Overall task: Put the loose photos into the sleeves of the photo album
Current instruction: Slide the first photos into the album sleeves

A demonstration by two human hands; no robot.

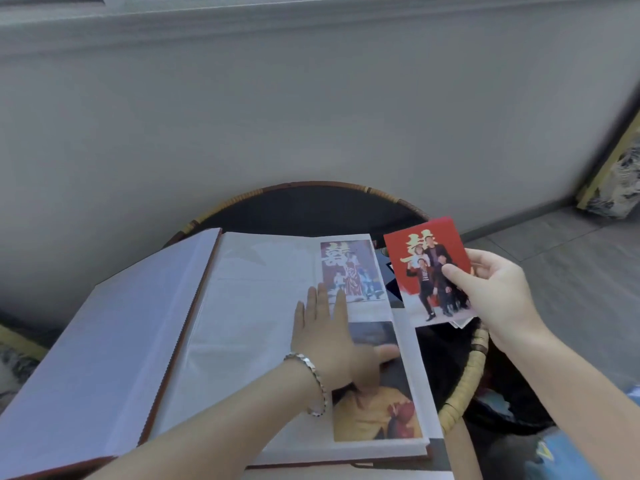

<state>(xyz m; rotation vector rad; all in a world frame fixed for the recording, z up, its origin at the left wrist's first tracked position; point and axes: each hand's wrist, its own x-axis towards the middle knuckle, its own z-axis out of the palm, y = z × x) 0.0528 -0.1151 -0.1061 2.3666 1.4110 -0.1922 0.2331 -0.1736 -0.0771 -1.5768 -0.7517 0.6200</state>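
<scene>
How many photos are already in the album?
2, both on the right page of the album: the upper photo near the top edge, the lower photo partly under the left hand. Other pages may hide more.

album (pixel 263 306) pages are glossy clear plastic over paper, table rim (pixel 464 382) is woven rattan, bracelet (pixel 311 372) looks shiny metal

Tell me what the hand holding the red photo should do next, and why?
Probably bring the red photo across to the album's open page and aim it at the left part, which looks empty. The right hand pinches it off to the side, the left hand lies flat on the page, and the right side's sleeves already hold photos.
</scene>
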